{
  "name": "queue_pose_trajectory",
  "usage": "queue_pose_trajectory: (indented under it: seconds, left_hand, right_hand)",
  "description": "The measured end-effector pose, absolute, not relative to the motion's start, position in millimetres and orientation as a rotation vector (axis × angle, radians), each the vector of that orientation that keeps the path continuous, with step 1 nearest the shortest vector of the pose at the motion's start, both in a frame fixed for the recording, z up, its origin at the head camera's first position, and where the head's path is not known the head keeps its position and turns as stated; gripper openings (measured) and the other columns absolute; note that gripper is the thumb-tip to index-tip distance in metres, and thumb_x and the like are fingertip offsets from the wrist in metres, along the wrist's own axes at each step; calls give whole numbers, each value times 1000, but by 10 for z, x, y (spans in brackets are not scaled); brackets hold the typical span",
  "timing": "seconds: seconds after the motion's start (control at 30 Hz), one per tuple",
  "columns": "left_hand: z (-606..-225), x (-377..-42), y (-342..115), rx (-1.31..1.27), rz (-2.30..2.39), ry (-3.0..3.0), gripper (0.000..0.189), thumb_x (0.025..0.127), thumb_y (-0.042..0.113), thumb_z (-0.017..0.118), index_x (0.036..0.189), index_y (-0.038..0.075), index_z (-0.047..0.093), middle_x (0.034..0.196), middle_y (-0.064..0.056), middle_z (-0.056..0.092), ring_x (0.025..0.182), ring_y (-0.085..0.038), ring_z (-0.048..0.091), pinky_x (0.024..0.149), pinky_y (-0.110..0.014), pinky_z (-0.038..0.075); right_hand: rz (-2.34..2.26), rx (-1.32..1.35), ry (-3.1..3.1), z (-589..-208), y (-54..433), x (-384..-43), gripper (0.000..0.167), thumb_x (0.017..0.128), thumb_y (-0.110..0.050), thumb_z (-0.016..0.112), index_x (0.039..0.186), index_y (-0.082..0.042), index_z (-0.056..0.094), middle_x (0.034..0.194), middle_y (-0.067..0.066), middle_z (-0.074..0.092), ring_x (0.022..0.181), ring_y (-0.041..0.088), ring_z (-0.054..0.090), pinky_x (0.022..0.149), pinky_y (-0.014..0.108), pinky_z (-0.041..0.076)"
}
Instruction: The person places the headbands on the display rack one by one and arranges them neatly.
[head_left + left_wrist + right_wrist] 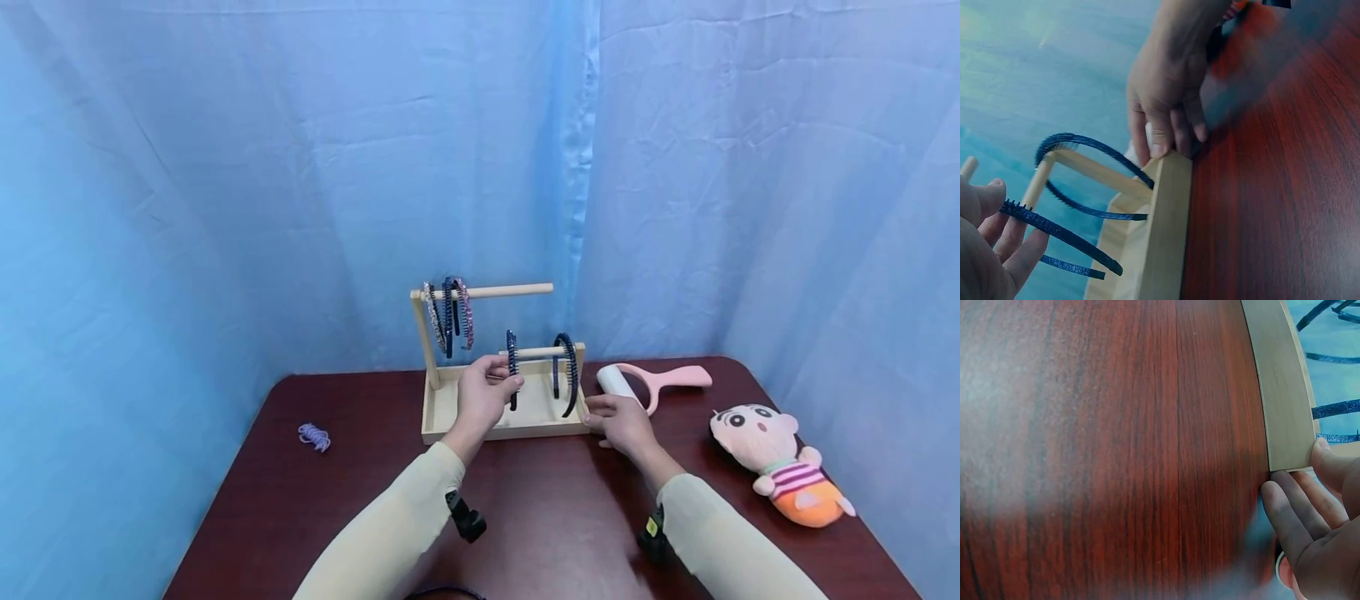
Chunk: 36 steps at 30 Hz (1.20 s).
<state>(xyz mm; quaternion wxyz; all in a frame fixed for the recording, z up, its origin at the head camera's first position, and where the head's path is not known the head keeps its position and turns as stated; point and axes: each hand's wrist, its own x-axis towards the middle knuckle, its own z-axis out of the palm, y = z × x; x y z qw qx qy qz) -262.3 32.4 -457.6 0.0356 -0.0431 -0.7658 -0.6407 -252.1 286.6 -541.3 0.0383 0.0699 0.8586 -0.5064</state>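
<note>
A wooden headband rack (510,432) with a tray base and two bars stands at the table's back. My left hand (480,396) pinches a dark toothed headband (1066,236) between thumb and fingers at the free left end of the lower bar (538,352). Another dark headband (572,379) hangs near that bar's right post. From the upper bar (517,290) hang a glittery headband (434,321), a dark blue headband (448,321) and a pink one (467,321). My right hand (1329,531) grips the tray's right front corner, thumb at the rim and fingers outside.
Right of the rack lies a pink-handled lint roller (682,377) with a white roll. A plush doll (798,483) is by the table's right edge, a purple cord bundle (313,436) on the left. Blue curtains (360,208) surround the table. A dark curved band (447,588) shows at the bottom.
</note>
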Motion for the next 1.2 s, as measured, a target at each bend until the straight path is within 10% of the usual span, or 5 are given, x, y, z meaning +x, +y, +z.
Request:
queue_pose_trajectory:
  seconds: [1.2]
  left_hand:
    - [-4729,-2855,969,-92,-2039,-2396,35,85,7,84,119,7,74,94,-2,70,81,-10,65,64,-26,59]
  right_hand:
    - [-1569,272,2606,-5409,2846,-2531,38,97,-15,73,133,-3,68,119,22,73,96,26,73,68,41,63]
